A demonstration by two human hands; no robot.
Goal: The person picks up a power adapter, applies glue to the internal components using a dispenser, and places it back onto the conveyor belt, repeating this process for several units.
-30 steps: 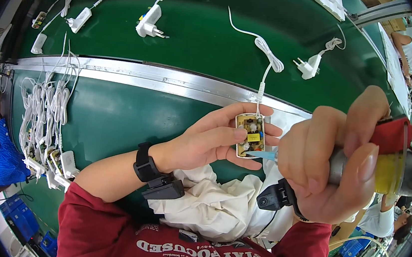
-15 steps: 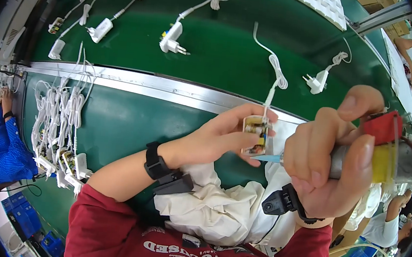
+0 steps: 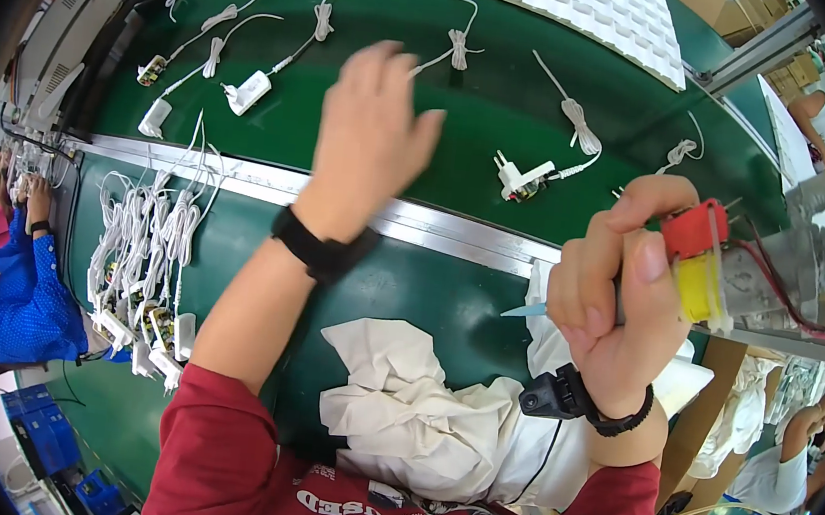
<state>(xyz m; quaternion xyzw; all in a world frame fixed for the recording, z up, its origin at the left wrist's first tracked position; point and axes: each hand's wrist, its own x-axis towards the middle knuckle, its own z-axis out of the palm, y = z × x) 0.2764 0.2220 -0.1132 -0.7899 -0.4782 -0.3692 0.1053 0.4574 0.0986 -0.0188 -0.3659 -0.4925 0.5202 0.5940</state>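
My left hand (image 3: 370, 132) reaches over the far green surface, fingers stretched and thumb apart. A tied white cable (image 3: 458, 49) runs in under it; whatever is at the cable's near end is hidden. In my right hand (image 3: 621, 280) is a grey tube-shaped tool (image 3: 767, 280) with a red switch (image 3: 694, 230), a yellow band and wires. Its pale blue pointed tip (image 3: 526, 311) sticks out to the left over the near bench. Just beyond that tip, across the metal rail, lies a white plug adapter (image 3: 521, 178), its circuit parts partly showing.
More corded adapters (image 3: 247, 92) lie along the far surface. A bundle of white cables and open adapters (image 3: 148, 240) sits on the left of the near bench. White cloth (image 3: 418, 399) is bunched before me. A metal rail (image 3: 455, 237) divides the surfaces; a white tray (image 3: 599, 16) stands behind.
My left hand has let go of the open adapter, which now lies beyond the rail, and has moved up and left. The tool's tip no longer touches it. Far-surface adapters have shifted right.
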